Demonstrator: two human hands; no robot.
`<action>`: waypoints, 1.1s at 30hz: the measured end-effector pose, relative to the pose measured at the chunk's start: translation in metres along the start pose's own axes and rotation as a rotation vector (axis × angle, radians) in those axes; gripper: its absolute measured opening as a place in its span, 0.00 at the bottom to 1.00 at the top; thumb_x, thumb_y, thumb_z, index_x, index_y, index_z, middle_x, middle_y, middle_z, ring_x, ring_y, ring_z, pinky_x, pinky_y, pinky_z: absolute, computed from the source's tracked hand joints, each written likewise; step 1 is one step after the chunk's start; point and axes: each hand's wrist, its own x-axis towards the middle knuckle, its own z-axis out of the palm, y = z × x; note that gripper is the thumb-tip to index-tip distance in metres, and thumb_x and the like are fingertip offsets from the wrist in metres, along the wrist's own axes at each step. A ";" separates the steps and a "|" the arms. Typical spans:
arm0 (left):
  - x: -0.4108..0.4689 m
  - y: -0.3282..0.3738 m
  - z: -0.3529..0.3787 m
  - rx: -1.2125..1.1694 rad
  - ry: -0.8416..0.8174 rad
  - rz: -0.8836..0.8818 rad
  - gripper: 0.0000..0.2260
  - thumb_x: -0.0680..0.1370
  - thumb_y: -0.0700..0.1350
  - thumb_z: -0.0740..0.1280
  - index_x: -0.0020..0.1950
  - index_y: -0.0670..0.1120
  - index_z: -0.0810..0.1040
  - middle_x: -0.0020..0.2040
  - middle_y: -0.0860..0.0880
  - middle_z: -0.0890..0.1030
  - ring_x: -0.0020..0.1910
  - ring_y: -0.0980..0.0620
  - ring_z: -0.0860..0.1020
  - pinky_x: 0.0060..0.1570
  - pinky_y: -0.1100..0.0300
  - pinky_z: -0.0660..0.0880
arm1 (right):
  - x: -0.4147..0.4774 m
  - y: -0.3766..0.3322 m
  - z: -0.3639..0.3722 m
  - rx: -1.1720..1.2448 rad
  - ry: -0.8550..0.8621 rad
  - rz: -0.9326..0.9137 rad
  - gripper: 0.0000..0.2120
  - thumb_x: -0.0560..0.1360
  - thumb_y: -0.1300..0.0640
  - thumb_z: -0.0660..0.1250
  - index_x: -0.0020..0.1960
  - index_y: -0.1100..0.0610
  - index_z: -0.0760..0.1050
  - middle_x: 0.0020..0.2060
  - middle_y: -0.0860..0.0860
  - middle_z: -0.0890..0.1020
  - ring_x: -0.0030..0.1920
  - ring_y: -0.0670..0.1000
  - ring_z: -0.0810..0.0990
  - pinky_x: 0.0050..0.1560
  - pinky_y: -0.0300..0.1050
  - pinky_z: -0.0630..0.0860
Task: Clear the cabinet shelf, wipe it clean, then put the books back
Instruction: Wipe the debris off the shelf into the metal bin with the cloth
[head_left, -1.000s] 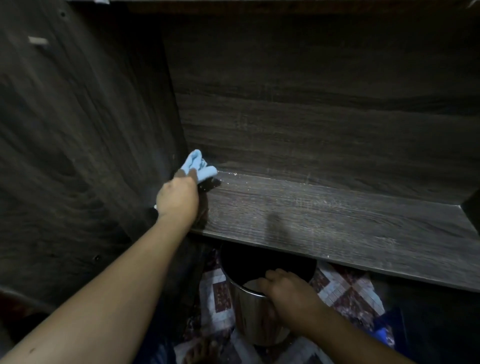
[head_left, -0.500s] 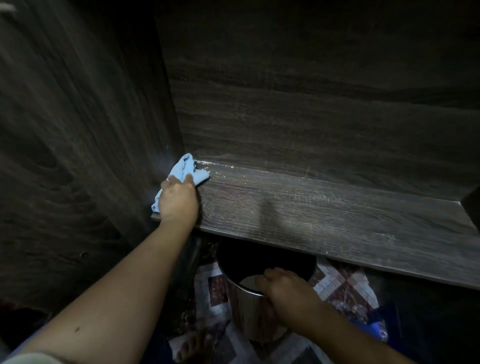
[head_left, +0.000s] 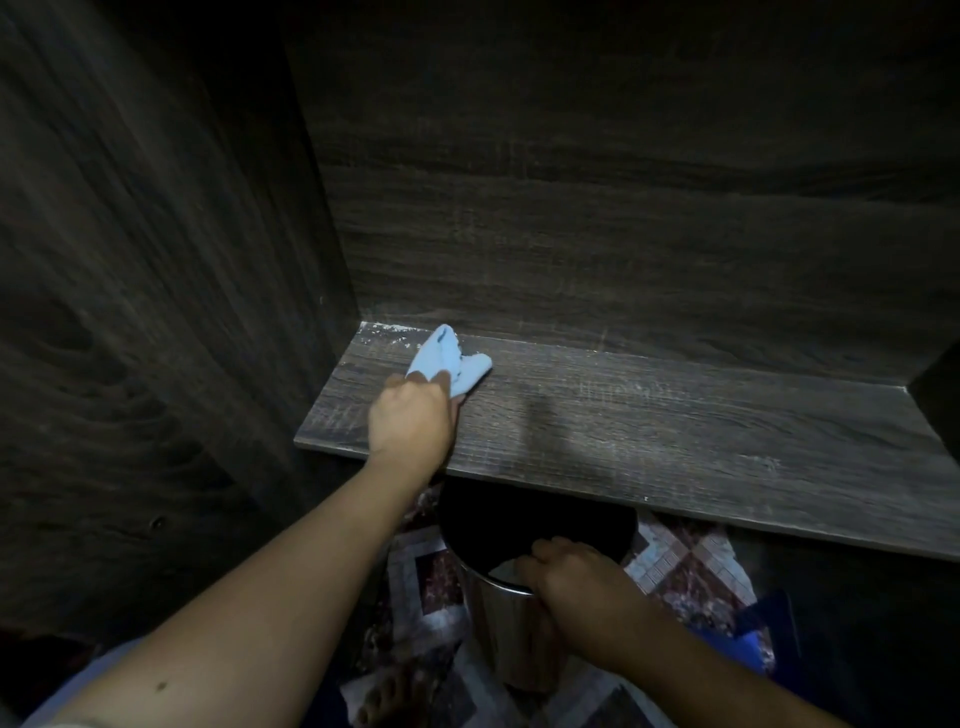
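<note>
The dark wood-grain side wall (head_left: 156, 312) of the cabinet fills the left of the view and meets the back panel (head_left: 623, 234) at the far left corner. From that corner the shelf (head_left: 675, 441) runs off to the right, and a patch of white dust (head_left: 384, 330) lies in its far left corner along the back edge. Just right of the dust, the left hand (head_left: 413, 421) rests on the shelf with its fingers clamped on the near end of a light blue cloth (head_left: 447, 358). The bunched cloth lies on the shelf and reaches toward the back panel. Below the shelf's near edge, right of the left forearm, a shiny metal bin (head_left: 511, 629) stands on a patterned floor covering (head_left: 691, 566). The right hand (head_left: 576, 587) grips the bin's near rim, fingers hooked over the edge and clamped on it. A bare foot (head_left: 384, 696) shows at the bottom, left of the bin, and something blue (head_left: 753, 649) lies on the floor to the far right.
</note>
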 end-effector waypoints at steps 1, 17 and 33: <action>-0.001 0.002 0.001 0.003 0.015 0.010 0.17 0.79 0.58 0.60 0.62 0.50 0.76 0.53 0.44 0.78 0.54 0.44 0.74 0.46 0.54 0.73 | 0.000 0.000 0.000 -0.008 0.005 -0.001 0.16 0.48 0.50 0.74 0.34 0.47 0.76 0.30 0.43 0.75 0.29 0.43 0.76 0.26 0.33 0.69; 0.040 -0.068 0.010 0.128 0.178 -0.042 0.18 0.75 0.37 0.65 0.66 0.41 0.75 0.65 0.34 0.72 0.49 0.33 0.75 0.43 0.45 0.74 | 0.008 0.001 -0.002 0.016 0.033 0.026 0.20 0.45 0.50 0.76 0.36 0.49 0.77 0.30 0.44 0.76 0.30 0.46 0.78 0.27 0.34 0.72; 0.034 -0.016 0.004 -0.068 -0.079 -0.103 0.14 0.78 0.50 0.61 0.59 0.44 0.76 0.57 0.39 0.76 0.52 0.39 0.78 0.48 0.53 0.73 | 0.005 0.009 -0.001 0.034 0.041 0.051 0.14 0.51 0.55 0.73 0.36 0.51 0.74 0.31 0.47 0.75 0.31 0.50 0.77 0.27 0.37 0.71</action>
